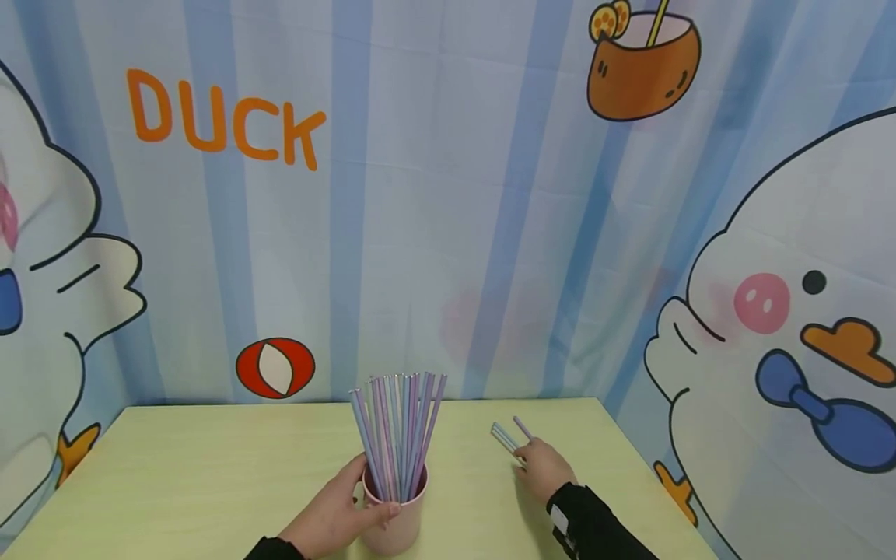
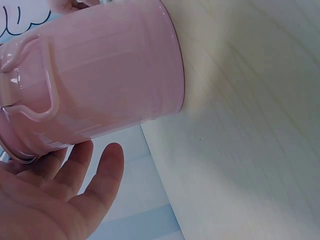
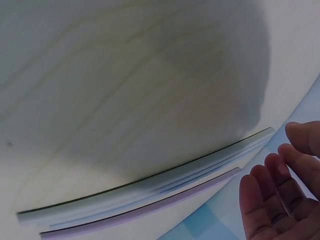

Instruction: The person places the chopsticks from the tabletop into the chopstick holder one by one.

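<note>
In the head view a pink cup (image 1: 393, 529) stands on the table, filled with a bunch of blue, pink and purple drinking straws (image 1: 399, 428). My left hand (image 1: 339, 505) grips the cup by its rim, thumb at the front and fingers round the side. A small looped handle (image 2: 50, 80) shows on the cup in the left wrist view. To the right, my right hand (image 1: 546, 470) reaches over some loose straws. In the right wrist view, pale blue straws (image 3: 150, 187) and a purple straw (image 3: 145, 212) lie side by side, with slightly bent right fingers (image 3: 275, 185) just beyond their ends.
The pale wooden table (image 1: 231, 459) meets a blue-and-white striped curtain (image 1: 434, 233) along its back edge. Printed on the curtain are duck figures, the word DUCK (image 1: 224, 120) and a coconut drink (image 1: 644, 74).
</note>
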A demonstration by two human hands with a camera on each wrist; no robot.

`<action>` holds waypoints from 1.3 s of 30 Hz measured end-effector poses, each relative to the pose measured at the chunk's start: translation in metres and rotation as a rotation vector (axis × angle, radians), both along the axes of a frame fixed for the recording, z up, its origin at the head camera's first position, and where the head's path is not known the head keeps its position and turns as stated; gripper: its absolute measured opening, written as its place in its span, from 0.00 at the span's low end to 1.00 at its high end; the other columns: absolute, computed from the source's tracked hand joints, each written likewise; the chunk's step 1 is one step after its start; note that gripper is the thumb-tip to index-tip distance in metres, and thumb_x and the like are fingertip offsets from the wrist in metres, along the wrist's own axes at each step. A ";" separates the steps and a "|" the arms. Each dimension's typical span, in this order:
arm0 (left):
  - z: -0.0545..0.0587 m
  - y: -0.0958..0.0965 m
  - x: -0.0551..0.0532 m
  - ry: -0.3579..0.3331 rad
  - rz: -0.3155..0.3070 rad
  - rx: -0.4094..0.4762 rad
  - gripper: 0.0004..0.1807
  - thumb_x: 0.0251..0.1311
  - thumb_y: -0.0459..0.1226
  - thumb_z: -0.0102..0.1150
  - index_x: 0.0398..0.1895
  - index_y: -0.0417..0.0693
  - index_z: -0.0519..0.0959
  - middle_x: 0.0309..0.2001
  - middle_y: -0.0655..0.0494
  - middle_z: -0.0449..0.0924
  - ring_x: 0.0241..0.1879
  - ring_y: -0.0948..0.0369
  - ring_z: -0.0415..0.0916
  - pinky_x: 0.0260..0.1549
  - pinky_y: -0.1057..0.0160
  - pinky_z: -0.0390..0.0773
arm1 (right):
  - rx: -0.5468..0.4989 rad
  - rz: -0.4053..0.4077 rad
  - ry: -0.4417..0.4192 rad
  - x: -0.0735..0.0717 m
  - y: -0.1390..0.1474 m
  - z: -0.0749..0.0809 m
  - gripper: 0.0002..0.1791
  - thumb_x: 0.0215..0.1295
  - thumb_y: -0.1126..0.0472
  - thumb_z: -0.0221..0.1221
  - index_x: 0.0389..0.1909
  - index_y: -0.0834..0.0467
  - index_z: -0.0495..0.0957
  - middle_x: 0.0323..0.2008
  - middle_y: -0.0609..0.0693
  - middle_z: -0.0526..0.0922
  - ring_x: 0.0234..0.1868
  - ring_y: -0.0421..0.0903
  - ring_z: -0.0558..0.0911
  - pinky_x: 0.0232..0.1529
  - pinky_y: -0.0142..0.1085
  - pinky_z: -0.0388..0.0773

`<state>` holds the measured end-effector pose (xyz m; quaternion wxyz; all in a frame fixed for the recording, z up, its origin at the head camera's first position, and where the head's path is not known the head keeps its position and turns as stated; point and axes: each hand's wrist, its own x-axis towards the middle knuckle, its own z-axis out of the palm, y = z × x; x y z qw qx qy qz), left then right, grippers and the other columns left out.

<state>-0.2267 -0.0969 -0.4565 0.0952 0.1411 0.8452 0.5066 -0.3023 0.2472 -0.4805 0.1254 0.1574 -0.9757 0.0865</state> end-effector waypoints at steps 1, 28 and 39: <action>0.000 0.000 0.000 0.001 -0.001 0.000 0.54 0.52 0.55 0.67 0.75 0.41 0.52 0.70 0.37 0.60 0.64 0.39 0.62 0.55 0.29 0.66 | 0.019 -0.005 0.005 0.000 0.001 -0.001 0.06 0.55 0.68 0.68 0.35 0.63 0.86 0.29 0.54 0.80 0.32 0.52 0.81 0.35 0.45 0.82; 0.001 0.001 0.001 -0.008 0.003 -0.002 0.54 0.52 0.56 0.67 0.75 0.40 0.52 0.70 0.36 0.60 0.64 0.38 0.63 0.55 0.30 0.66 | 0.047 -0.072 -0.017 -0.008 0.009 -0.020 0.05 0.53 0.67 0.69 0.33 0.60 0.87 0.28 0.54 0.77 0.30 0.51 0.81 0.34 0.45 0.83; 0.000 0.000 0.000 -0.006 -0.002 0.002 0.54 0.52 0.56 0.67 0.75 0.40 0.53 0.70 0.36 0.60 0.64 0.38 0.62 0.55 0.29 0.66 | -0.081 -0.022 -0.070 -0.007 0.000 -0.020 0.03 0.52 0.66 0.69 0.28 0.59 0.85 0.24 0.47 0.81 0.27 0.45 0.79 0.31 0.42 0.80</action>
